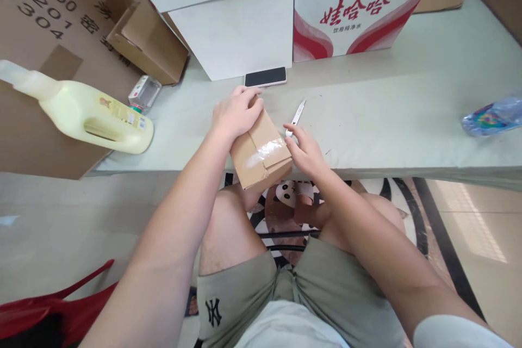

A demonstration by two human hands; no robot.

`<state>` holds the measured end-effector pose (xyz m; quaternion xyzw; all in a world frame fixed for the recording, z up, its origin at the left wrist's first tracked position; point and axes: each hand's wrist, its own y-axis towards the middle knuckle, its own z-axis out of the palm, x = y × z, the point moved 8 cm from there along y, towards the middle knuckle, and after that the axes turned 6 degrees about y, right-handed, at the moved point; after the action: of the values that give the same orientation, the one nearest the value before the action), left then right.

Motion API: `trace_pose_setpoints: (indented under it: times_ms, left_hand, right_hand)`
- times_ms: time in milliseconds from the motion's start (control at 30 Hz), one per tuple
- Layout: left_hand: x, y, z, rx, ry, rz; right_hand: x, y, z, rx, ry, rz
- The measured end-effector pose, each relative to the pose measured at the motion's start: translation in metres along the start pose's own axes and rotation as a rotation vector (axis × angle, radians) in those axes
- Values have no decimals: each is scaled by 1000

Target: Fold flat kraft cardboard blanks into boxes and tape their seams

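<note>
A small brown cardboard box [259, 147] sits tilted at the near edge of the table, with shiny clear tape across its closed flaps. My left hand [237, 111] is wrapped over its far left part, fingers curled on the far edge. To the right of the box is my right hand [305, 149], its thumb and index finger at the near end of a white utility knife [299, 113]. The knife points away from me, low over the tabletop or lying on it. Part of its handle is hidden by the fingers.
Beyond the box lies a phone [266, 77] against a white carton [244, 38]. A red-and-white carton [354, 16] stands at the back. On the left are a yellow jug [81, 109], a small clear bottle [144, 92] and a brown box [150, 46]. A plastic bottle [493, 116] lies right.
</note>
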<state>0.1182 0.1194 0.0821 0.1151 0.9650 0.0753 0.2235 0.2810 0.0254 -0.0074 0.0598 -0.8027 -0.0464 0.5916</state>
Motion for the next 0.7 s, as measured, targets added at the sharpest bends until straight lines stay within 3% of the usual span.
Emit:
trace_pose_setpoints:
  times_ms: [133, 267, 367, 533, 700]
  left_hand:
    - [1, -5, -7, -42, -66, 9]
    - [-3, -6, -6, -21, -58, -6]
    - [-3, -6, -5, -15, -66, -18]
    - [0, -5, -3, -45, -136, -5]
    - [0, -3, 1, -32, -101, -4]
  right_hand:
    - [-14, 12, 1, -28, -419, 61]
    - [-10, 14, -1, -66, -602, 33]
    - [-17, 14, -10, -56, -680, 113]
    - [-35, 19, -39, -87, -599, 222]
    - [-12, 7, -57, -173, -315, 105]
